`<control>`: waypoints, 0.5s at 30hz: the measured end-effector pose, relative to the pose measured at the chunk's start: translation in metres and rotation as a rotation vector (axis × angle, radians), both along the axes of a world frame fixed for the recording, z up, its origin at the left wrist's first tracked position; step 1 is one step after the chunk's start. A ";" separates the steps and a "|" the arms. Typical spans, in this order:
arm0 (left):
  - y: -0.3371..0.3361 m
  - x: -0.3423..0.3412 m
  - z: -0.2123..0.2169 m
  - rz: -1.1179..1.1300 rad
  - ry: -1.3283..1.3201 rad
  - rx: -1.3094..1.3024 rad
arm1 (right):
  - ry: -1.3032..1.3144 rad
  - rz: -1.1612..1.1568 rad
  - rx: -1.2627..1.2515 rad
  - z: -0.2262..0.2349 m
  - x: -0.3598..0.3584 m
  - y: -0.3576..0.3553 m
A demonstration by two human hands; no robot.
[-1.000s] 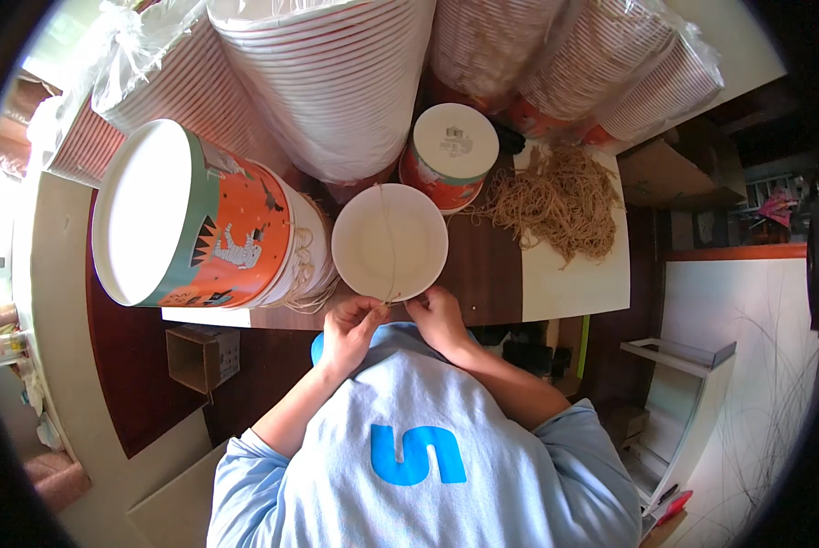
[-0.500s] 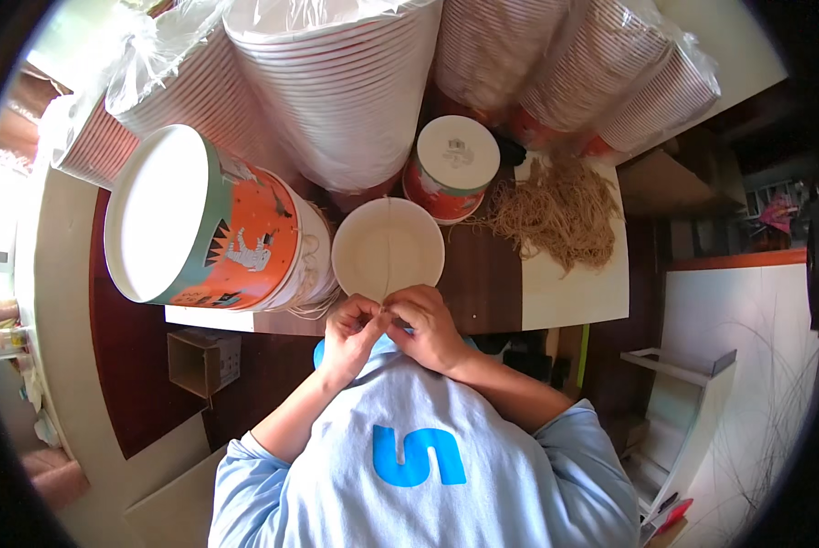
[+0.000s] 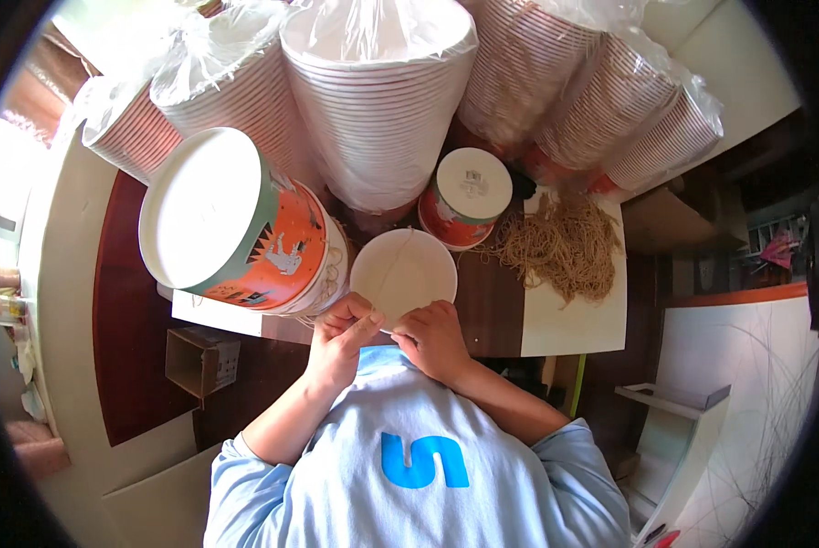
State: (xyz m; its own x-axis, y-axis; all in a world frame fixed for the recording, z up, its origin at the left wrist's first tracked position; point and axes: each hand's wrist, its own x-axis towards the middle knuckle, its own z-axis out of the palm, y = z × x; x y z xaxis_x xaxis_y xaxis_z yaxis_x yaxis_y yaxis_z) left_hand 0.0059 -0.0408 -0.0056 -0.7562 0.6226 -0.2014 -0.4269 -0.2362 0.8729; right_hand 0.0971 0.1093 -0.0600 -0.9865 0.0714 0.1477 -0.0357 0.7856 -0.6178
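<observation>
A white paper bucket (image 3: 419,274) stands open in front of me at the table's near edge. One thin strand of twine (image 3: 397,262) runs across its mouth, from the far rim toward my left hand. My left hand (image 3: 344,342) is closed in a pinch on the twine's near end, at the bucket's near left rim. My right hand (image 3: 435,338) is curled at the near right rim with its fingers together; what lies between them is hidden. A loose heap of tan twine (image 3: 565,247) lies to the right, on a white board.
On the left, an orange and green printed bucket (image 3: 273,247) lies tilted, its white base (image 3: 199,205) showing. A smaller upturned bucket (image 3: 473,187) stands behind the white one. Tall plastic-wrapped bucket stacks (image 3: 378,119) line the back. Below the table at left is a cardboard box (image 3: 204,361).
My hands have drawn slightly apart; before, they met at the near rim. The strand now slants toward my left hand. The whole view has shifted a little.
</observation>
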 end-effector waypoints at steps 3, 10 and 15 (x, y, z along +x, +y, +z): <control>0.002 0.004 0.008 -0.101 -0.026 0.022 | -0.006 0.007 0.097 0.010 0.000 0.002; -0.005 -0.010 0.002 -0.425 0.472 -0.095 | -0.280 -0.263 0.311 0.039 -0.052 0.056; -0.010 -0.002 0.020 -0.620 0.788 -0.130 | -0.489 -0.241 0.207 -0.002 -0.061 0.092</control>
